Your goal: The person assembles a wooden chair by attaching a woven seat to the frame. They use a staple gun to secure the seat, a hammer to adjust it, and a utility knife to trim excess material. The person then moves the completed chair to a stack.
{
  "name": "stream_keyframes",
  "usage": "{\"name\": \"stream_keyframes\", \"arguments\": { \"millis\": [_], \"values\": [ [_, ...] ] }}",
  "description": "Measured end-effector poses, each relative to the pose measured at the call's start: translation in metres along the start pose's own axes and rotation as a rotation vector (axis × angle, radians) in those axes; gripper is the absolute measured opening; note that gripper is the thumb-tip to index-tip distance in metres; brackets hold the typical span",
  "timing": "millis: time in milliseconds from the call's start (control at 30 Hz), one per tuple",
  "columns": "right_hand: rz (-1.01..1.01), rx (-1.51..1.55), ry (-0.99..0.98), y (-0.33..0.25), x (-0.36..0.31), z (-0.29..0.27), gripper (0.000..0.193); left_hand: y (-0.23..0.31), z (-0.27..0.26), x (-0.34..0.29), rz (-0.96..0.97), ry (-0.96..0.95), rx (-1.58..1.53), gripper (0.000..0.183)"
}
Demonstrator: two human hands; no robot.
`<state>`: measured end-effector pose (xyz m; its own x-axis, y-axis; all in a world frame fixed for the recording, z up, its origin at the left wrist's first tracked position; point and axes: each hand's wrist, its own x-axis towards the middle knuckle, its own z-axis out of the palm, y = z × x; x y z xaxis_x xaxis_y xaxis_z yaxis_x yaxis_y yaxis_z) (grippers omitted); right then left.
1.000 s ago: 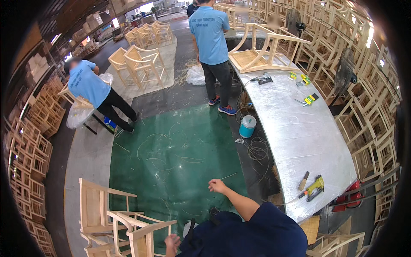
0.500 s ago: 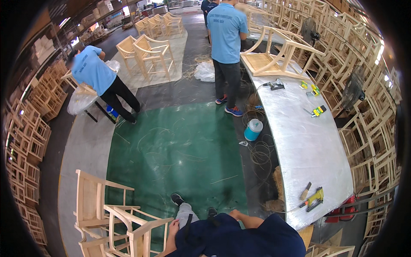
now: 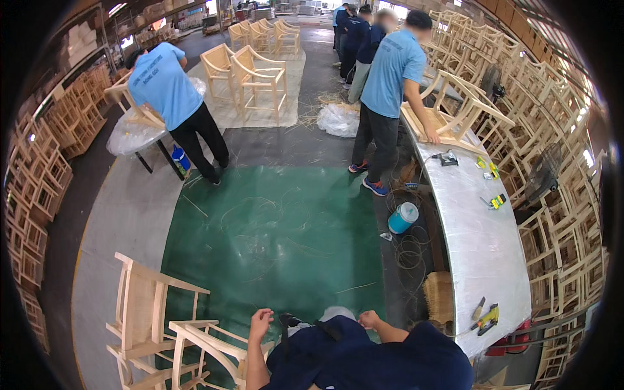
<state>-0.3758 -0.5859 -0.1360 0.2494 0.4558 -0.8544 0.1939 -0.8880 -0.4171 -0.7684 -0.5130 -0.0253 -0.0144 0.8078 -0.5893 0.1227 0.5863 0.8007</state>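
Note:
My left hand (image 3: 261,320) is raised in front of my body, just right of a light wooden armchair (image 3: 207,341). Its fingers are curled in, with nothing visible in them, and it is apart from the chair. On the other side of my body, my right hand (image 3: 370,320) is closed like a loose fist, and no object shows in it. Beyond the near armchair, another pale wooden chair (image 3: 144,305) with a panelled back stands at the lower left. Both forearms are bare below dark blue sleeves.
A long wrapped worktable (image 3: 484,247) on the right bears a yellow-green air tool (image 3: 487,318), a brush (image 3: 479,307) and an upturned chair (image 3: 455,110). Beside it are a turquoise bucket (image 3: 403,218) and coiled strands. Two co-workers in light blue stand ahead; strands litter the green mat (image 3: 273,227).
My left hand has come off the chair's arm and risen. My view has shifted. The co-worker at the right table has turned, reaching a hand to the upturned chair.

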Motion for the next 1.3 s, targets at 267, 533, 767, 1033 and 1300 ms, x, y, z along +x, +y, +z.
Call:
{"name": "stream_keyframes", "arguments": {
  "millis": [267,533,767,1033,1300],
  "values": [
    [-0.387,-0.393,-0.006,-0.118,0.033,0.083,0.029,0.002,-0.085,-0.001,0.053,0.249,-0.288,0.019],
    [-0.362,-0.458,-0.121,-0.187,0.055,0.129,0.026,0.008,-0.124,0.011,0.088,0.432,-0.388,0.017],
    [-0.061,-0.485,-0.227,-0.235,0.083,0.154,0.023,0.064,-0.19,0.042,0.511,0.808,0.458,0.031],
    [-0.371,-0.829,-0.359,-0.382,0.144,0.222,0.027,0.164,-0.315,0.029,0.141,1.041,1.118,0.056],
    [-0.678,-0.266,-0.328,-0.548,0.139,0.312,0.021,0.157,-0.359,0.027,-0.36,0.699,0.934,0.04]
  ]
}}
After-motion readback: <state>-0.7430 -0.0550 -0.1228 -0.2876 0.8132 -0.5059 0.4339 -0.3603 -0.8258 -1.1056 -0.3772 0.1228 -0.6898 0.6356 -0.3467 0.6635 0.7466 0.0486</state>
